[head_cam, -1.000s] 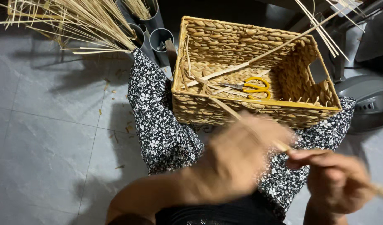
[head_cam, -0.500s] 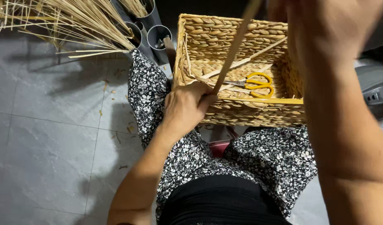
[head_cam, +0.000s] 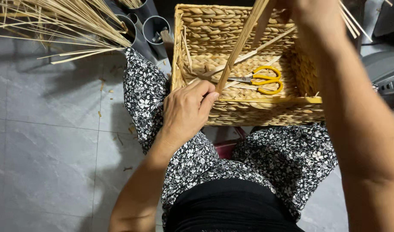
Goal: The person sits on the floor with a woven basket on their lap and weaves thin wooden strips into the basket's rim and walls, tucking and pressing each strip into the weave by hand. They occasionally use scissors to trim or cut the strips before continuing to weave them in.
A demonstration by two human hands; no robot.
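A square woven basket (head_cam: 248, 114) rests on my knees. My left hand (head_cam: 186, 109) pinches the lower end of a long flat reed strip (head_cam: 240, 41) at the basket's near rim. The strip runs up and to the right to my right hand (head_cam: 310, 13), which is raised at the top edge of the view and closed around its upper part, with a few thin reeds sticking out beside it. Yellow-handled scissors (head_cam: 265, 80) lie on the basket's bottom among loose strips.
A bundle of thin straw-coloured reeds (head_cam: 64, 21) fans out at the top left over grey floor tiles (head_cam: 46, 141). Grey tubes (head_cam: 154, 28) stand behind my left knee. A dark rounded appliance (head_cam: 383, 75) sits at the right. Small reed scraps litter the floor.
My right hand swung from low at the right up to the top of the view, lifting the strip steeply. My left hand moved to the basket's near rim and stays there.
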